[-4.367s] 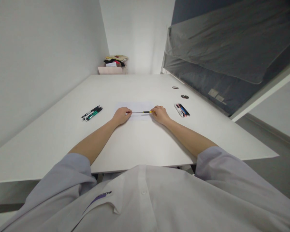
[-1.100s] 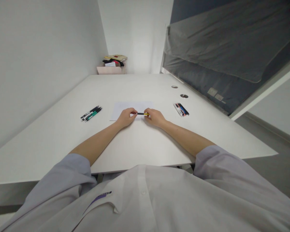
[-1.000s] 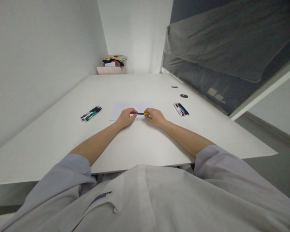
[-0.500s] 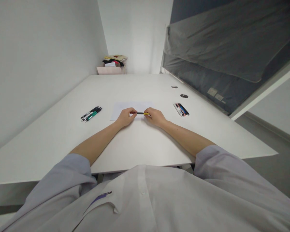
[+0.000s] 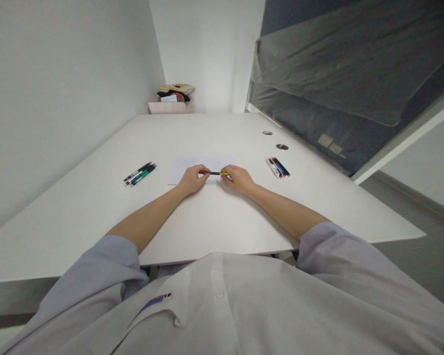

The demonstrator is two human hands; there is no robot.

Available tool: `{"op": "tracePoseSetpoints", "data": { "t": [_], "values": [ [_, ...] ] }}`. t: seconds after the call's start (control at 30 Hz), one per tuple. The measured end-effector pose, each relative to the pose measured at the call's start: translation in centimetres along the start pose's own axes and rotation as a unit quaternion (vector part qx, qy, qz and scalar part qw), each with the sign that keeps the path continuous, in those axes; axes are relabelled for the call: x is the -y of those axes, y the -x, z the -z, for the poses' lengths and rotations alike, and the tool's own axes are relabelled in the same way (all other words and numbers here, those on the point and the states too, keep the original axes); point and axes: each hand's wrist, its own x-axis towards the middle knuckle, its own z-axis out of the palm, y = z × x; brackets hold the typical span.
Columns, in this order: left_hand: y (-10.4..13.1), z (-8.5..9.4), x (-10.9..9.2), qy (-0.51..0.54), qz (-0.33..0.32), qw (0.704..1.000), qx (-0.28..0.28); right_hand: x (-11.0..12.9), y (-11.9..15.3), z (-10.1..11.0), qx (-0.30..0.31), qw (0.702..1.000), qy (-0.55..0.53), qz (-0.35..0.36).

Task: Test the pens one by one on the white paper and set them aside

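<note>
A black and yellow pen [image 5: 215,173] lies level between my two hands, just over a white sheet of paper [image 5: 183,165]. My left hand [image 5: 193,179] pinches its dark end between thumb and fingers. At the yellow end, my right hand [image 5: 238,178] is closed on the same pen. The fingers hide both tips of it. Part of the paper is covered by my hands.
To the left lie several black, white and green pens [image 5: 140,174]. On the right is a group of pens or refills [image 5: 277,168]. Two round cable holes [image 5: 281,147] sit near the right edge of the white table [image 5: 207,222]. A filled box [image 5: 168,107] stands at the far end.
</note>
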Motion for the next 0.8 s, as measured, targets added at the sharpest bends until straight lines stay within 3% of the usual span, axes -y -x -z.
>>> {"op": "tracePoseSetpoints", "data": {
  "t": [0.1,0.37,0.6,0.8],
  "values": [
    [-0.03,0.04,0.00,0.001,-0.002,1.000,0.000,0.11,0.02,0.10,-0.002,1.000,0.009,0.013],
    [0.08,0.06,-0.08,0.000,0.000,1.000,0.002,-0.08,0.01,-0.27,0.002,0.999,-0.011,-0.030],
    [0.05,0.16,-0.11,-0.001,0.000,1.000,-0.005,0.00,-0.06,0.02,-0.005,1.000,0.007,0.011],
    [0.08,0.18,-0.24,-0.001,0.000,1.000,0.000,0.15,-0.04,0.03,0.000,1.000,0.002,-0.017]
  ]
}}
